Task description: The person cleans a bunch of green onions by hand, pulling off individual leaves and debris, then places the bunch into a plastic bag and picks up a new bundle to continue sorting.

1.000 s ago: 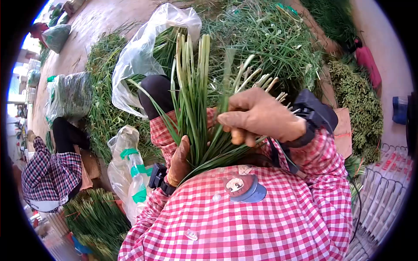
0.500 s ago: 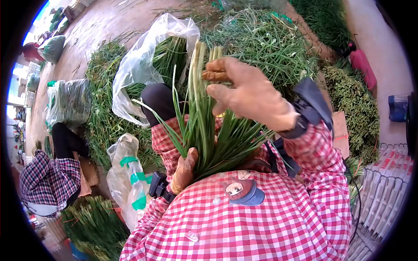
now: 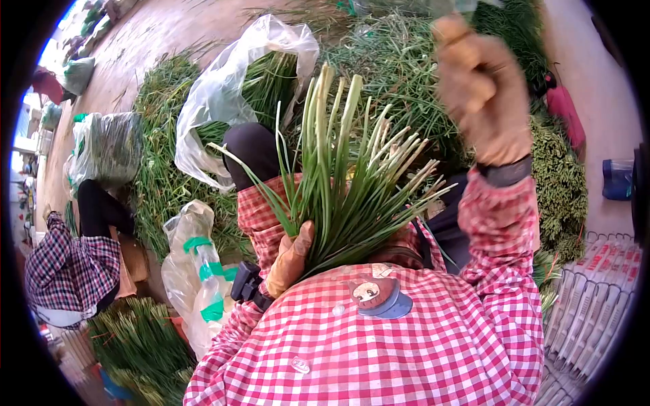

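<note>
My left hand (image 3: 291, 260), in a tan glove, is wrapped round the lower part of a bunch of green stalks (image 3: 342, 196) against my checked shirt. The pale stalk ends point up and fan out to the right. My right hand (image 3: 484, 95), in a worn tan glove, is raised at the upper right, apart from the bunch and over the loose green pile. It is blurred, with its fingers curled, and I cannot make out whether anything is in them.
A clear plastic bag (image 3: 210, 88) with green stalks lies ahead, beside a large loose heap (image 3: 399, 61). Another person (image 3: 71, 271) in checked clothing sits at the left. Taped plastic (image 3: 196, 264) is nearer. Metal racks (image 3: 596, 298) stand at the right.
My right hand has moved up and right, away from the bunch, and its fingers have curled. The stalks have spread wider to the right. My left hand still holds them.
</note>
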A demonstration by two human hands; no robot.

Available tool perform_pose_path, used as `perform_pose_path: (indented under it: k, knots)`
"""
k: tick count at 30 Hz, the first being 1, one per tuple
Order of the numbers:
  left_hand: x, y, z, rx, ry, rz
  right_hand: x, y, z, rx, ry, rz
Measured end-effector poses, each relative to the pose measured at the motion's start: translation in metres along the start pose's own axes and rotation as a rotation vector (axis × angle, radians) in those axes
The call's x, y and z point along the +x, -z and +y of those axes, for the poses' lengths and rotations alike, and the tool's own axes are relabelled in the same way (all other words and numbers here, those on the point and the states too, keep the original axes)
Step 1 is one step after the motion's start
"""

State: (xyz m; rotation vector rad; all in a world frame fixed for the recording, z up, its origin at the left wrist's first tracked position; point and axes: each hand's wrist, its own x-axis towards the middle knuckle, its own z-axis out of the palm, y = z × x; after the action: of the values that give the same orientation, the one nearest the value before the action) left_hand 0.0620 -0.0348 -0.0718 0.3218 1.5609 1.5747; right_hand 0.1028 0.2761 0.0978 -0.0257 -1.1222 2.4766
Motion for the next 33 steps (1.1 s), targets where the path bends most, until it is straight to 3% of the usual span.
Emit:
perform_pose_path:
  k: [1,2,4,5,6,8,9,10,13,16,18,20,23,25,27,28,30,32,33]
  knots:
    - [-0.001,-0.001,0.005,0.006,0.052,0.042,0.005,0.013,-0.018,-0.151,0.11,-0.058]
    - [-0.001,-0.003,0.008,0.011,0.104,0.079,0.013,0.033,-0.042,-0.337,0.045,-0.129]
    - [0.001,-0.007,0.005,0.002,-0.014,0.029,0.016,0.058,-0.033,-1.736,0.25,0.384]
    - [0.0,-0.01,0.011,0.039,-0.039,0.016,0.013,0.038,-0.023,-2.514,-0.003,0.611]
    - [-0.001,-0.012,0.014,0.08,-0.056,0.0,0.009,-0.015,-0.011,-2.272,-0.304,0.651]
    - [-0.001,-0.013,0.01,0.058,-0.007,-0.029,-0.014,-0.029,0.018,-1.955,0.178,0.094]
    - [-0.001,-0.009,0.009,0.092,0.006,-0.061,-0.025,-0.036,0.033,-1.77,0.302,-0.203]
    - [-0.002,-0.008,0.009,0.128,0.018,-0.094,-0.027,-0.042,0.05,-1.93,0.206,-0.309]
    - [-0.006,-0.019,0.021,0.182,-0.029,-0.029,-0.018,-0.017,0.119,-2.71,0.165,-0.503]
    - [0.009,0.027,-0.054,0.24,-0.187,-0.104,-0.017,-0.008,0.121,-2.309,0.299,-0.497]
    - [0.012,-0.007,0.011,-0.137,0.12,-0.021,-0.025,-0.028,0.104,-1.536,0.264,-0.315]
    - [0.017,-0.004,0.008,-0.326,0.188,-0.046,-0.028,-0.044,0.071,-1.139,0.021,-0.346]
    - [0.02,0.008,0.004,-0.617,0.251,-0.063,-0.037,-0.019,0.029,-0.712,0.113,-0.21]
    - [0.022,0.015,-0.001,-0.598,0.161,-0.056,-0.051,0.015,0.0,-0.701,0.178,-0.061]
    - [0.026,0.02,-0.013,-0.686,0.09,-0.099,-0.07,0.033,-0.02,-1.194,-0.166,0.398]
    - [0.029,0.022,-0.019,-0.73,0.056,-0.123,-0.075,0.044,-0.02,-1.544,-0.542,0.659]
    - [0.027,0.032,-0.038,-0.854,0.031,-0.146,-0.086,0.042,0.003,-1.526,-0.977,0.33]
    - [0.021,0.029,-0.038,-0.854,0.005,-0.254,-0.125,0.07,0.045,-1.311,-0.815,0.008]
    - [0.017,0.028,-0.034,-0.78,0.009,-0.255,-0.131,0.072,0.063,-1.106,-0.723,0.011]
